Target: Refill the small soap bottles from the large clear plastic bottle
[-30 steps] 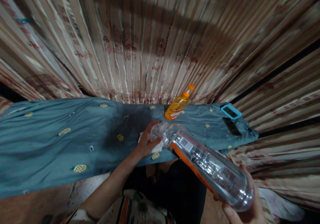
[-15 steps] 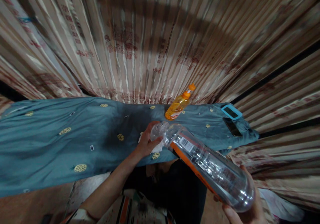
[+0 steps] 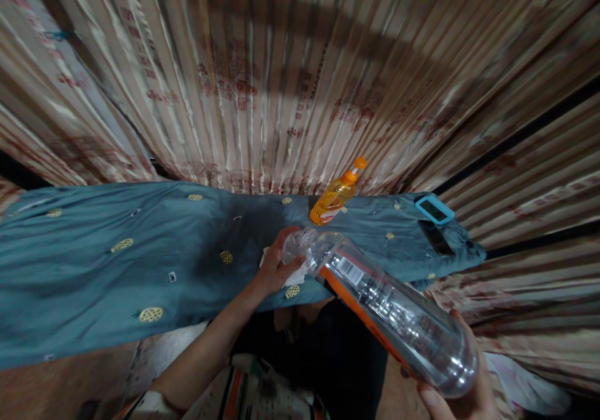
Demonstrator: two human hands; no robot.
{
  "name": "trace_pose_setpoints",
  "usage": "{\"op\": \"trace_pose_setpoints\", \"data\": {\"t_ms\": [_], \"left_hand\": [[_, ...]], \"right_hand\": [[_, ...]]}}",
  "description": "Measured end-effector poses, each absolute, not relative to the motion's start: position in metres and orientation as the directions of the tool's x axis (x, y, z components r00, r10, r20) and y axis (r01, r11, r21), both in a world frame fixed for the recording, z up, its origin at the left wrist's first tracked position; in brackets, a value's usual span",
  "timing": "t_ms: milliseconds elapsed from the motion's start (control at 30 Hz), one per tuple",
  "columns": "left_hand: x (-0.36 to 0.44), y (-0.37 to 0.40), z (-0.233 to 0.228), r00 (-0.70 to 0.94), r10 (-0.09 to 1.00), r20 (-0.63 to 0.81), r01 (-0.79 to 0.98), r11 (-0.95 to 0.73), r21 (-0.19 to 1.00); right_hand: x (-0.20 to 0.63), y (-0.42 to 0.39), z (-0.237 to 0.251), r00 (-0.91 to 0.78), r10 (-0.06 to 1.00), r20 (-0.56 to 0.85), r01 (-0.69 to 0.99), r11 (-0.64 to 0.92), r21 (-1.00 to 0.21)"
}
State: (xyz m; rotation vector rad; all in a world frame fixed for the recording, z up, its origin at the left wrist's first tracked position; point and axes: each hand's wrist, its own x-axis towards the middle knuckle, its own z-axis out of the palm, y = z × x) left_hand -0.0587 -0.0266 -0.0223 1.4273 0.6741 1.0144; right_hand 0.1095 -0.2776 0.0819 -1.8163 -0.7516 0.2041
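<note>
Both hands are on one clear bottle (image 3: 389, 310): the right hand (image 3: 462, 395) cups its base at the lower right, fingers wrapped under it, and the left hand (image 3: 276, 264) closes around its neck and mouth, with a white tissue (image 3: 294, 276) bunched under the palm. The bottle lies tilted, mouth toward the bench (image 3: 117, 270), base raised toward the person, and looks empty. I judge the step in hand to be wiping or working at the mouth, so the next move calls for a steady base grip while the left fingers turn around the neck. Just beyond the bottle's mouth an orange bottle (image 3: 335, 195) leans by the curtain (image 3: 281, 76), close enough to be knocked. Right of the bottle's mouth, a blue-cased phone (image 3: 434, 209) and a dark phone (image 3: 435, 237) lie near the bench's far corner. Left of the bottle the teal cloth runs open and bare, the better side to swing toward. The near bench edge passes under the bottle's neck.
</note>
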Motion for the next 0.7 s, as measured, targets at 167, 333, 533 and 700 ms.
{"op": "trace_pose_setpoints", "data": {"t_ms": [167, 333, 533, 700], "left_hand": [[-0.058, -0.027, -0.024, 0.433, 0.874, 0.219, -0.176, -0.156, 0.972], [-0.059, -0.027, -0.021, 0.45, 0.871, 0.198, -0.177, -0.13, 0.976], [-0.059, -0.027, -0.019, 0.456, 0.869, 0.191, -0.193, -0.113, 0.975], [-0.059, -0.027, -0.02, 0.45, 0.875, 0.179, -0.18, -0.107, 0.978]], "right_hand": [[0.12, -0.282, 0.073, 0.772, 0.59, 0.237, 0.408, -0.174, -0.896], [0.115, -0.281, 0.079, 0.777, 0.59, 0.222, 0.41, -0.206, -0.888], [0.112, -0.28, 0.082, 0.78, 0.589, 0.21, 0.396, -0.205, -0.895], [0.11, -0.279, 0.082, 0.787, 0.595, 0.16, 0.339, -0.2, -0.919]]}}
